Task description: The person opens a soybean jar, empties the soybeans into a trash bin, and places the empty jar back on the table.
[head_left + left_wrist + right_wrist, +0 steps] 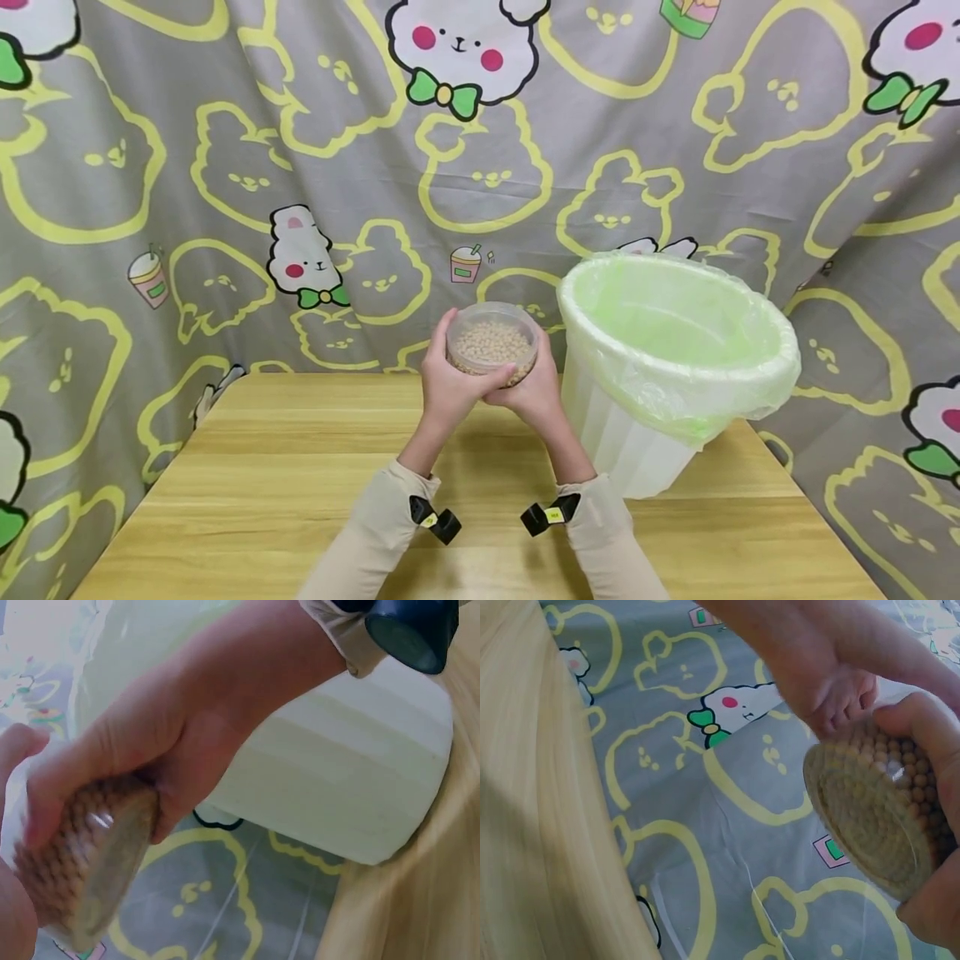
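Note:
A clear round plastic tub (492, 337) full of pale, bean-like balls is held up above the back of the table, slightly tilted. My left hand (452, 375) grips its left side, thumb across the front. On the other side my right hand (534, 385) grips it too, the two thumbs close together at the near side. The right wrist view shows the tub's flat base (866, 821) and the balls through its wall. In the left wrist view the tub (90, 855) is partly covered by fingers.
A tall white bin (618, 429) stands on the table just right of the hands, lined with a pale green plastic bag (675, 375) folded over its rim. The wooden table (300, 467) reaches back to a grey patterned curtain (360, 192).

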Tool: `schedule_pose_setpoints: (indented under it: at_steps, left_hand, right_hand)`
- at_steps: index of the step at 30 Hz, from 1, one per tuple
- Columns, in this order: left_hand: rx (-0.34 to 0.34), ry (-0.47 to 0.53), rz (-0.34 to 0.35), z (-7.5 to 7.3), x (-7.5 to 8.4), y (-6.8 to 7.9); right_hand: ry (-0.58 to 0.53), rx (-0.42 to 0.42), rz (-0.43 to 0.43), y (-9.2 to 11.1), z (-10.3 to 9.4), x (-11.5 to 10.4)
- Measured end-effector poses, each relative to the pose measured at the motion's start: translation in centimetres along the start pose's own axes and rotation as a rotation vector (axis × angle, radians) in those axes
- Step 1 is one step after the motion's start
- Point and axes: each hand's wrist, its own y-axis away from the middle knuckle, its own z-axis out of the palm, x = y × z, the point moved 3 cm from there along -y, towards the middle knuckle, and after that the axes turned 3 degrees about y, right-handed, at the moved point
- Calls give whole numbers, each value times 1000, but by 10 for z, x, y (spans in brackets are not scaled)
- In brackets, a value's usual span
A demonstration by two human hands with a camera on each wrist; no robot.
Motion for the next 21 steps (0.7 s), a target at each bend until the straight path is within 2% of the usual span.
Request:
schedule_pose_setpoints:
  at_steps: [4,8,12,21]
  left_hand:
    - [57,27,25,-5,9,-4]
    - [60,24,34,-11,13,-9]
    - [54,38,15,-18,9,-12]
    - [35,90,14,-35,-6,-16]
  right_hand:
    - [13,21,24,1,-1,3]
    - [10,31,29,0,-3,6]
    - [13,30,17,-2,-4,7]
    - [25,14,47,0,-2,6]
